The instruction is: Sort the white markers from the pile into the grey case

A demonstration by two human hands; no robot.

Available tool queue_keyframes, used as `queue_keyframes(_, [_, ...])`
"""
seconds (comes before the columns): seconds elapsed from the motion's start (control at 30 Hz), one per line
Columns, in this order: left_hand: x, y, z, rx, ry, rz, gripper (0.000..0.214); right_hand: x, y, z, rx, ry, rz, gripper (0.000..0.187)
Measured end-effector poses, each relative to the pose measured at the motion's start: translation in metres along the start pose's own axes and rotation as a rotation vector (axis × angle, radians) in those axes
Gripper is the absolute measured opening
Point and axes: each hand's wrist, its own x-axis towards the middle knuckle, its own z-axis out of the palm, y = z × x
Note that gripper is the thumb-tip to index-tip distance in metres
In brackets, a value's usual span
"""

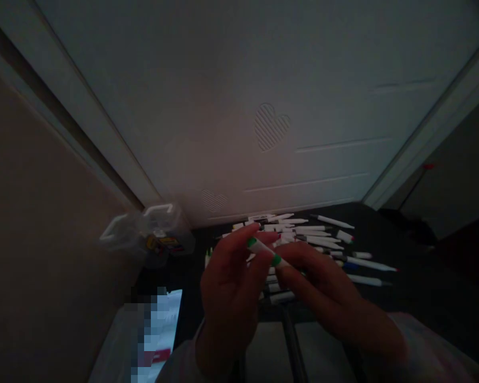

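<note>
My left hand [231,287] and my right hand [319,290] meet low in the middle of the head view, fingers pinched together. Between them they hold a white marker with green ends [263,250], tilted down to the right. Just behind the hands a pile of white markers [303,234] lies scattered on a dark surface [415,276]. The scene is very dim.
A clear plastic box with white latches [151,234] stands at the left. A white door with embossed hearts [271,127] rises behind the pile. A lit screen [163,324] glows at the lower left. A tan wall [35,239] fills the left side.
</note>
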Motion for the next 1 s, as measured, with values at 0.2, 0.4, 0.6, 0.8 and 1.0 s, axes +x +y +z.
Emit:
queue_keyframes(0.2, [-0.008,0.012,-0.002,0.178,-0.104,0.030,0.053,0.003,-0.001,-0.010,-0.112,-0.048,-0.149,0.021])
queue_keyframes(0.4, [-0.005,0.009,-0.002,0.363,-0.132,0.046,0.011,-0.002,0.000,-0.012,0.135,-0.111,-0.055,0.018])
queue_keyframes(0.6, [-0.011,0.011,0.005,0.399,-0.140,-0.026,0.020,-0.002,-0.001,-0.005,0.502,-0.130,0.108,0.036])
queue_keyframes(0.8, [-0.046,0.004,-0.032,0.597,-0.116,-0.193,0.024,0.003,0.011,0.006,0.436,-0.377,0.153,0.033])
queue_keyframes(1.0, [-0.121,-0.010,-0.077,1.005,-0.161,-0.283,0.019,0.009,0.042,0.040,0.109,-0.579,0.124,0.021])
